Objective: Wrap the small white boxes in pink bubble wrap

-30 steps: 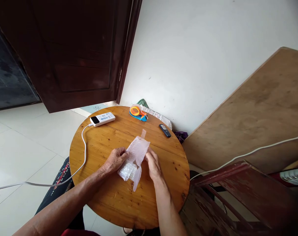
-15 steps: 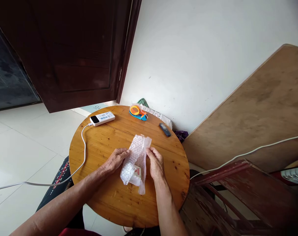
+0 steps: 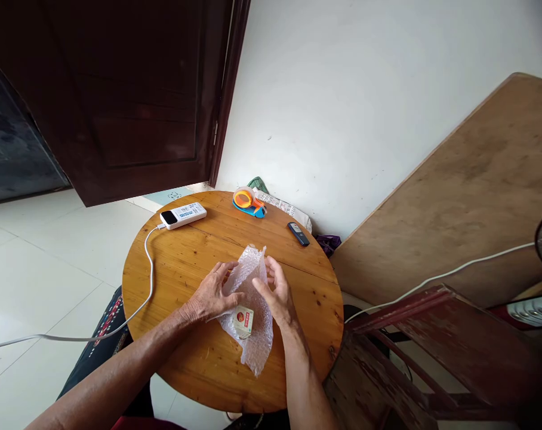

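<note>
A sheet of clear bubble wrap [image 3: 253, 334] lies on the round wooden table [image 3: 185, 263], partly folded round a small box with a red and white label [image 3: 243, 320]. My left hand [image 3: 211, 294] presses on the wrap's left side, fingers curled over it just above the box. My right hand [image 3: 274, 289] holds the wrap's right edge, fingers bent around it. The far end of the wrap stands up between the two hands.
A white power bank [image 3: 183, 215] with a white cable [image 3: 148, 275] lies at the table's far left. An orange and blue tape dispenser [image 3: 248, 203] and a small dark phone [image 3: 298, 233] sit at the far edge. A dark wooden chair [image 3: 409, 352] and a leaning board [image 3: 477, 191] stand on the right.
The wrap has been laid down flatter and the labelled box now shows in its middle. Both hands have closed in over the wrap; the view shifted slightly.
</note>
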The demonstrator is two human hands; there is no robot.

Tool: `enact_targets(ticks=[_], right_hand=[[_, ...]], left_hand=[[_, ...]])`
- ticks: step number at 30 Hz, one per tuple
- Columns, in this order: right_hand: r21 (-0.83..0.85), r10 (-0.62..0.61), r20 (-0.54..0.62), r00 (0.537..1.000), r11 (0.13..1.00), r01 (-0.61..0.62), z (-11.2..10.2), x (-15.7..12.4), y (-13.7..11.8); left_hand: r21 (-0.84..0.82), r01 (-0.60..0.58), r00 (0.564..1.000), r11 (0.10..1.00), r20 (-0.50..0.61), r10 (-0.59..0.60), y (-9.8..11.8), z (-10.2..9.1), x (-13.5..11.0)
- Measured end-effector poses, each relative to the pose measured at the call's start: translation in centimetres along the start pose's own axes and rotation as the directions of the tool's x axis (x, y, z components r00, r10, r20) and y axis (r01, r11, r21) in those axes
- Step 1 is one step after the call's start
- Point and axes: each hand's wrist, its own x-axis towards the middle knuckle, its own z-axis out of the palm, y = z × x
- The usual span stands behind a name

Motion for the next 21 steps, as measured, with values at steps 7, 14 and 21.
enact_targets(ticks=[7,14,21], right_hand=[[-0.102,0.029,-0.227,0.973,0.993,-0.054,-0.8,0.7,1.2],[0.006,0.066,-0.326,0.943,0.998,-0.068,-1.4,1.0,1.5],[-0.050,0.062,-0.297,0.953,0.996,-0.080,-1.7,1.6,2.9]], left_hand=[[-0.269,0.172,0.935,0.948,-0.258,-0.243,-1.0,-1.0,1.3],[-0.531,0.228,0.891,0.816,-0.224,-0.395,-1.5,-1.8,2.1],[0.051,0.044,0.885,0.998,-0.466,-0.015,-0.5,-2.2,1.0]])
